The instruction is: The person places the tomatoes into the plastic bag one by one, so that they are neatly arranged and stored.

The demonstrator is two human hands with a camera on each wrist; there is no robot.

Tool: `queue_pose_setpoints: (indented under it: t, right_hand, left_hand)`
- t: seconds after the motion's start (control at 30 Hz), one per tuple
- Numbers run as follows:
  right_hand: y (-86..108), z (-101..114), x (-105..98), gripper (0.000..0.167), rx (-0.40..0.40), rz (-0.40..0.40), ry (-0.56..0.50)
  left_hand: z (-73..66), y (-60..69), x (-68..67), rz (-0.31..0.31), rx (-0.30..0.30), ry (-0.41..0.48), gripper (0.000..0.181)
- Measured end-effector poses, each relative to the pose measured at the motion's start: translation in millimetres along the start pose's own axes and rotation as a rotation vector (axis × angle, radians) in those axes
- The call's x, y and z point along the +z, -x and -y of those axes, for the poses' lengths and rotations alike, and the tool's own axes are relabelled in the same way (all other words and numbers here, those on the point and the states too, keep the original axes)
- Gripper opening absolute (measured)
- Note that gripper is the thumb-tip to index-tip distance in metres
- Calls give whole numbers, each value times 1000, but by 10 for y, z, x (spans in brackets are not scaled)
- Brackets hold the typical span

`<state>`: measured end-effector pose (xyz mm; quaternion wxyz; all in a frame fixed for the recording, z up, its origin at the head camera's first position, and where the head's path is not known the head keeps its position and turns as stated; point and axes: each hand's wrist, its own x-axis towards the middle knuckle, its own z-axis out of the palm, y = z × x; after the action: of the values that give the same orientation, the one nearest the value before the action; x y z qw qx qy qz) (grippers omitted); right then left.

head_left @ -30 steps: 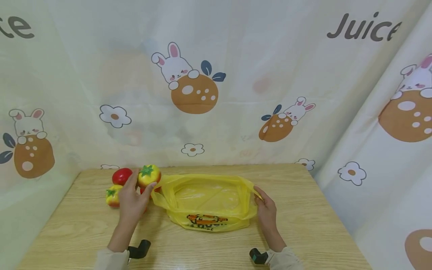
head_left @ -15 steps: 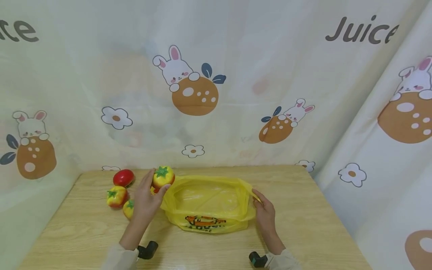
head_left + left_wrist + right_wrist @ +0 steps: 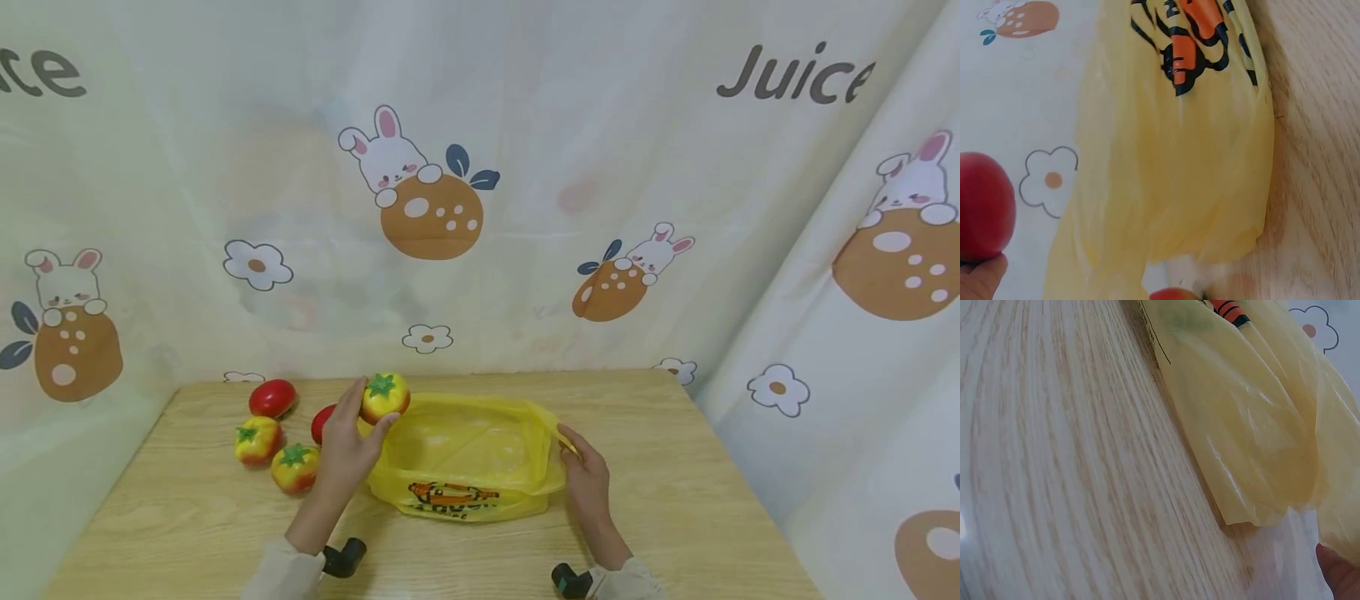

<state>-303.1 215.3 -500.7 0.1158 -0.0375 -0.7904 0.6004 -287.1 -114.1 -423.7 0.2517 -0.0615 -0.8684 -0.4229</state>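
Observation:
My left hand [image 3: 351,446] holds a yellow-and-red toy persimmon [image 3: 385,398] with a green leafy top, above the left rim of a yellow plastic bag [image 3: 450,504]. In the left wrist view the fruit's red underside [image 3: 984,206] shows above a fingertip. The bag lies on the table with its mouth spread wide and a printed orange cartoon on its front. At its right rim, my right hand [image 3: 587,479] pinches the plastic between thumb and fingers. The right wrist view shows the bag's side [image 3: 1254,437] and only a fingertip of that hand.
Left of the bag lie two more toy persimmons, one near the back [image 3: 258,441] and one nearer [image 3: 296,467]. A smooth red toy fruit [image 3: 273,398] sits behind them; another red one [image 3: 322,423] is partly hidden by my left hand. A printed curtain [image 3: 525,275] borders the wooden table [image 3: 675,500].
My left hand has carried the toy persimmon rightward, away from the other fruits and over the bag's left rim. The right hand stays at the bag's right rim.

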Motion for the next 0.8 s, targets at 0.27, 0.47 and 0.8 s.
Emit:
queue_pose_setpoints:
  t: [0.27, 0.47, 0.8]
  right_hand:
    - [-12, -14, -1, 38, -13, 4, -16]
    - [9, -27, -15, 37, -48, -8, -3]
    - [24, -19, -6, 35, -79, -37, 24]
  left_hand:
    - [51, -21, 133, 10, 69, 16, 68]
    - [50, 13, 220, 25, 79, 21, 63]
    - [57, 51, 310, 65, 29, 3, 63]
